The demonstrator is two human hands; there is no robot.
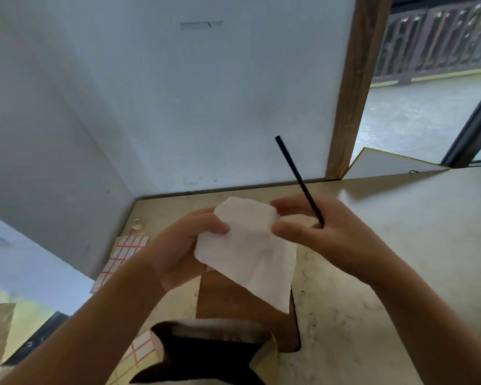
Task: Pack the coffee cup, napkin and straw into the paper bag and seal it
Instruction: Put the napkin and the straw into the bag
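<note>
A white napkin (pixel 247 245) is held up between both hands above the counter. My left hand (pixel 178 248) grips its left edge. My right hand (pixel 317 232) pinches its right edge and also holds a black straw (pixel 297 179), which points up and to the left. Beneath the napkin lies a brown paper bag (pixel 233 298), its dark open mouth (pixel 206 354) near the bottom of the view. I see no coffee cup; the inside of the bag is too dark to tell.
The beige marble counter (pixel 386 273) runs right, and white walls close off the back and left. A sheet of red-bordered white labels (pixel 122 251) lies to the left, another label sheet (pixel 142 345) by the bag's mouth. A small tape roll (pixel 138 225) sits near the corner.
</note>
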